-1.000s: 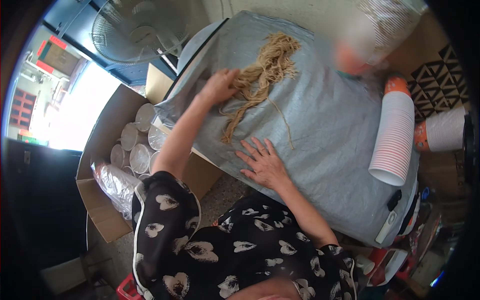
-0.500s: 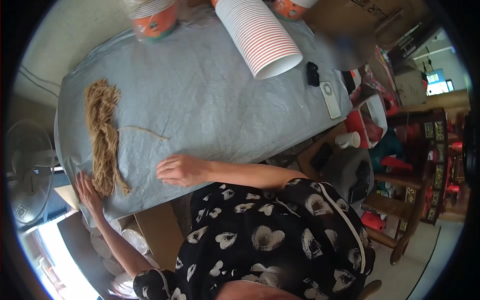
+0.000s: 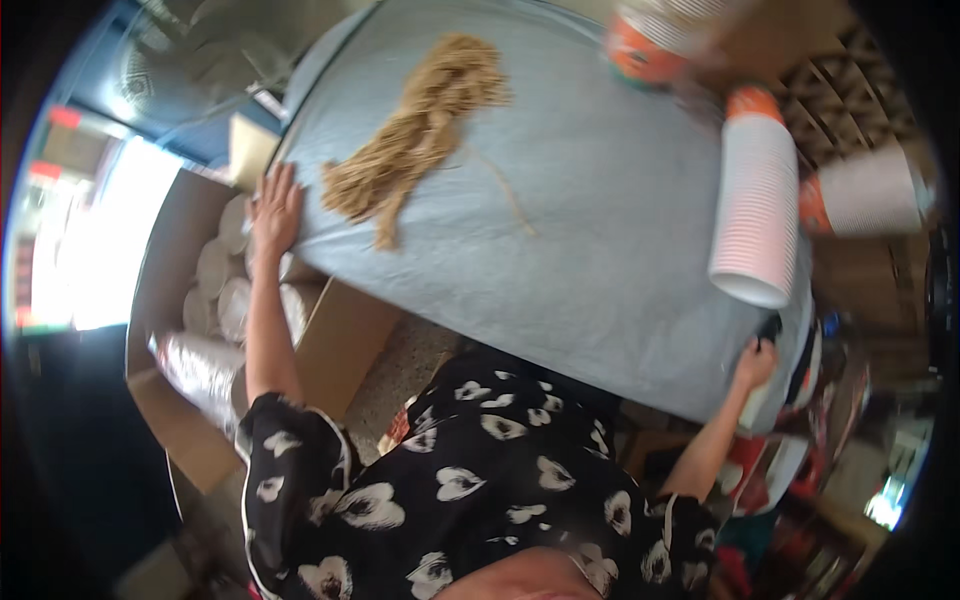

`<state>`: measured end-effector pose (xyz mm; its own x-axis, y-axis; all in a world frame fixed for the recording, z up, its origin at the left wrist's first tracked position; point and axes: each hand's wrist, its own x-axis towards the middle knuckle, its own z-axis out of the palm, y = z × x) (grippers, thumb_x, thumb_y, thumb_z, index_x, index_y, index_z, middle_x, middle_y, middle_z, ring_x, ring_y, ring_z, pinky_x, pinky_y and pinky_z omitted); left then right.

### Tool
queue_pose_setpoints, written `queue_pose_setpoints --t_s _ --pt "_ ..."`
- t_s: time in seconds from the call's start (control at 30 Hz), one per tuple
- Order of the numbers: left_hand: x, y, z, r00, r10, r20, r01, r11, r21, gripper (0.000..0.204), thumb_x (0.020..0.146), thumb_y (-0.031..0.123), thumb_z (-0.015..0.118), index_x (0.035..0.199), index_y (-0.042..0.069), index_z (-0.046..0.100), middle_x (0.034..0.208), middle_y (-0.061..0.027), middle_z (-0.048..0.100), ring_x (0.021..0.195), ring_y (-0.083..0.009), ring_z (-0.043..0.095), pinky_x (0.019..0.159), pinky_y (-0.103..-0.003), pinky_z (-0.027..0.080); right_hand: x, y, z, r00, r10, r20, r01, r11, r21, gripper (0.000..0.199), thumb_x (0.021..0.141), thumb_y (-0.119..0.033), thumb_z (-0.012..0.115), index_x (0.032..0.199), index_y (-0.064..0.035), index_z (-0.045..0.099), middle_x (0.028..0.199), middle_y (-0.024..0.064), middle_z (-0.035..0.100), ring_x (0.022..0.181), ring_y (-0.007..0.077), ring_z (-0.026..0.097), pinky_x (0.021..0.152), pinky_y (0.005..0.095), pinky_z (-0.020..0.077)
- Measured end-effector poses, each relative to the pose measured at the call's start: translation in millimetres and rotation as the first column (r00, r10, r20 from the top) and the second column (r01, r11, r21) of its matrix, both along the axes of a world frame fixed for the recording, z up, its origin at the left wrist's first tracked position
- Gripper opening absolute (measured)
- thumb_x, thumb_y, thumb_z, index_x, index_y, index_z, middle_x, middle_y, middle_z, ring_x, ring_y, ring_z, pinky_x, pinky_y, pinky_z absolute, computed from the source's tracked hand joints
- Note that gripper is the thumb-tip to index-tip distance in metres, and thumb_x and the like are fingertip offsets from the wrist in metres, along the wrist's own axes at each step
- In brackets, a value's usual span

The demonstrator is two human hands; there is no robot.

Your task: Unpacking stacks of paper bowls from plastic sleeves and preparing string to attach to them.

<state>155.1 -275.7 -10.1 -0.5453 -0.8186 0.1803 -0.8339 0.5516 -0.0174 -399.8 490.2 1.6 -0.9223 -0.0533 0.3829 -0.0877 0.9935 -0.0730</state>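
Observation:
My left hand point(image 3: 275, 208) lies on the left edge of the grey-covered table point(image 3: 600, 220), fingers spread and holding nothing. To its right is a bundle of tan, crinkled twine point(image 3: 425, 125), with one loose strand trailing off. My right hand point(image 3: 757, 364), at the table's right end, is closed round a small, oblong black object point(image 3: 768, 328) whose kind I cannot make out. A pale flat device point(image 3: 757, 408) shows partly beside that hand. Just beyond, a long stack of nested paper cups point(image 3: 757, 200) lies on its side, its mouth toward me.
More cups stand in a wrapped orange stack point(image 3: 650, 45) at the back, and another cup stack point(image 3: 865, 195) lies at the right. An open carton point(image 3: 345, 345) with plastic-wrapped rolls point(image 3: 200, 375) sits below the left edge. Cardboard dividers point(image 3: 840, 100) are at the far right.
My right hand has moved from the table's front edge to the right end and closed on the black object. My left hand still rests at the left edge. The view has turned.

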Motion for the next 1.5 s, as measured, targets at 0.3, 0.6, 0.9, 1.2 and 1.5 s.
queue_pose_setpoints --t_s 0.3,0.6,0.9,1.2,1.5 --pt "41.0 1.0 -6.1 0.962 0.231 -0.146 -0.224 0.973 0.063 0.052 0.105 0.06 0.04 0.155 0.047 0.04 0.172 -0.0016 0.023 0.158 -0.0353 0.016 0.119 -0.072 0.014 28.7 -57.6 43.6 0.885 -0.141 -0.443 -0.2 0.745 -0.636 0.03 0.097 -0.017 0.071 0.116 0.0056 0.066 0.095 0.0173 0.072 0.081 0.0275 0.069 0.074 0.0387 0.0562" --pt "34.7 -3.9 -23.2 0.897 0.189 -0.399 -0.203 0.979 0.006 0.041 0.105 0.053 0.048 0.144 0.048 0.056 0.165 -0.0059 0.037 0.154 -0.0389 0.027 0.113 -0.072 0.028 267.9 -480.6 119.6 0.077 0.925 -0.371 -0.765 -0.184 -0.617 0.016 0.089 0.003 0.073 0.103 -0.0012 0.068 0.111 0.0114 0.071 0.102 0.0257 0.069 0.087 0.0357 0.0561" --pt "29.5 7.3 -10.4 0.905 0.137 -0.404 -0.173 0.983 -0.056 0.043 0.102 0.044 0.054 0.145 0.04 0.058 0.156 -0.0069 0.047 0.142 -0.0366 0.043 0.115 -0.057 0.033 358.6 -688.4 48.4 -0.24 0.957 -0.164 -0.823 -0.29 -0.488 0.026 0.088 -0.002 0.066 0.114 -0.0012 0.065 0.122 0.0161 0.066 0.11 0.0372 0.064 0.092 0.0463 0.0514" --pt "32.2 -4.5 -20.7 0.878 0.086 -0.47 -0.153 0.982 -0.106 0.049 0.101 0.041 0.057 0.147 0.025 0.056 0.149 -0.0099 0.054 0.137 -0.0344 0.049 0.113 -0.051 0.039 324.0 -507.9 48.7 -0.229 0.946 -0.228 -0.831 -0.312 -0.461 0.028 0.086 0.002 0.07 0.114 -0.0022 0.068 0.131 0.0126 0.066 0.116 0.0309 0.064 0.101 0.0431 0.0458" --pt "57.9 -19.0 -25.3 0.692 0.121 -0.711 -0.126 0.991 0.045 0.036 0.103 0.021 0.057 0.135 0.005 0.062 0.132 -0.0166 0.066 0.125 -0.0345 0.061 0.108 -0.044 0.044 251.5 -298.8 40.3 0.39 0.918 -0.067 -0.775 0.288 -0.563 0.016 0.088 0.005 0.067 0.104 0.001 0.07 0.121 0.0122 0.07 0.109 0.0318 0.065 0.095 0.0403 0.0505"
